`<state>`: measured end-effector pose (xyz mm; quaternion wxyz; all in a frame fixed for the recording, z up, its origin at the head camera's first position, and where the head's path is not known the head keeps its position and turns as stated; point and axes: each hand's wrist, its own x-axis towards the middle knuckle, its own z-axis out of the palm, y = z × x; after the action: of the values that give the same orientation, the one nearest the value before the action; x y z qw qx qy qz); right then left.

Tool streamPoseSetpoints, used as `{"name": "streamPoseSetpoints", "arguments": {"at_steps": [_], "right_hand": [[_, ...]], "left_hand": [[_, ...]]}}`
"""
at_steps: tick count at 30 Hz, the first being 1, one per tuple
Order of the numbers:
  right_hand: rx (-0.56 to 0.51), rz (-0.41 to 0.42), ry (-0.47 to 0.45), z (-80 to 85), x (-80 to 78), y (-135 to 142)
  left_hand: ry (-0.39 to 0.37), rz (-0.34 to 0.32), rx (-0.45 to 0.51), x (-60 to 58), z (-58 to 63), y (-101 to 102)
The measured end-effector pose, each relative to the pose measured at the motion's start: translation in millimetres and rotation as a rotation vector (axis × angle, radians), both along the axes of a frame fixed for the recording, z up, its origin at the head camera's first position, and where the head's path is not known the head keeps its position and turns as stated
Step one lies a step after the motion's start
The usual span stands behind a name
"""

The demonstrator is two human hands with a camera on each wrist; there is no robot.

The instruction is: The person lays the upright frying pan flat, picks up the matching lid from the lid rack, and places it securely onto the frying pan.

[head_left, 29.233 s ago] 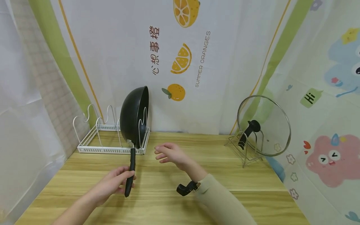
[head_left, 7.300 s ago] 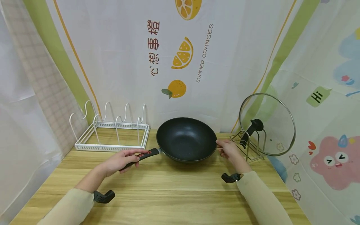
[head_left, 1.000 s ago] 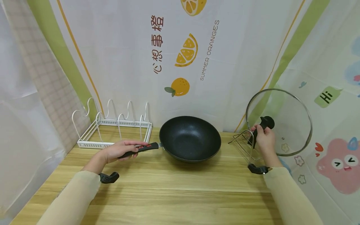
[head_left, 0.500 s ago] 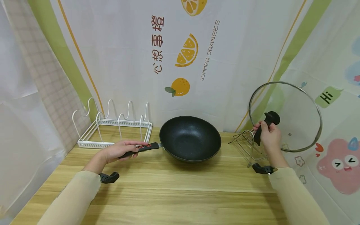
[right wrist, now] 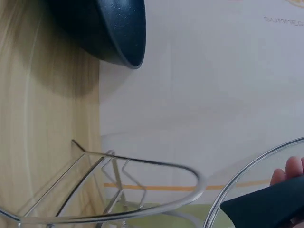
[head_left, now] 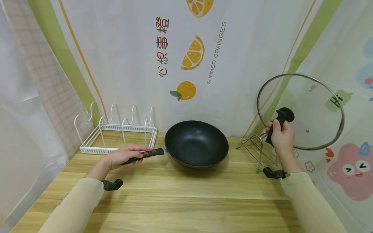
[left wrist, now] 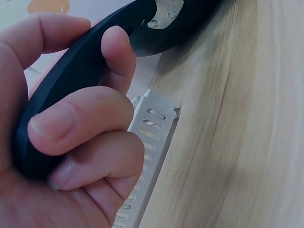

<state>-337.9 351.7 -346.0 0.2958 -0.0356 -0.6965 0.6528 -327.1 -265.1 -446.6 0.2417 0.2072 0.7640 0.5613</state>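
A black wok (head_left: pixel 196 144) rests on the wooden table, its hollow side facing up and its handle pointing left. My left hand (head_left: pixel 123 156) grips that handle; in the left wrist view the fingers curl round the black handle (left wrist: pixel 61 80). At the right, my right hand (head_left: pixel 282 136) holds a glass lid (head_left: pixel 314 110) by its black knob handle (head_left: pixel 284 115). The lid stands nearly upright, up above the wire lid stand (head_left: pixel 257 152). In the right wrist view the stand (right wrist: pixel 190 190) shows with the lid's metal rim beside it.
A white pan rack (head_left: pixel 93 149) with several upright hooks stands at the back left. Printed cloth (head_left: pixel 239 64) hangs behind the table and along both sides. The wooden table (head_left: pixel 186 207) runs toward me in front of the wok.
Over the last second my right hand has lifted the lid up and to the right, out of the wire stand. The left hand and wok have stayed put. Earlier the wok stood in the white rack.
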Motion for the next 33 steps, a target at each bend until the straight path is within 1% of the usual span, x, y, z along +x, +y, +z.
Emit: {"name": "streamPoseSetpoints", "arguments": {"at_steps": [6,10,13,15,17,20,28,33], "right_hand": [[0.058,-0.02,0.031,8.0,1.7,-9.5],[0.148,-0.031,0.048,12.6,4.4,-17.8],[0.241,-0.038,0.057,15.8,6.6,-23.2],[0.266,-0.032,0.062,18.0,7.8,-26.5],[0.276,-0.024,0.068,19.8,8.4,-29.5],[0.262,0.002,0.078,21.8,8.5,-33.8],[0.266,0.074,0.138,28.6,9.9,-47.7],[0.264,0.113,0.145,35.4,12.3,-59.7]], "left_hand": [[-0.003,-0.001,0.003,0.1,-1.0,0.0],[-0.007,-0.001,0.007,0.1,-1.8,-0.1],[-0.007,-0.002,0.009,-0.1,-1.8,0.0],[-0.006,-0.004,0.009,-0.2,-1.5,0.0],[-0.005,-0.005,0.009,-0.3,-1.1,-0.1],[-0.005,-0.006,0.009,0.0,-0.5,-0.1],[-0.007,-0.009,0.007,-0.2,-0.8,0.2],[0.001,-0.014,0.009,-1.2,-1.9,-0.5]]}}
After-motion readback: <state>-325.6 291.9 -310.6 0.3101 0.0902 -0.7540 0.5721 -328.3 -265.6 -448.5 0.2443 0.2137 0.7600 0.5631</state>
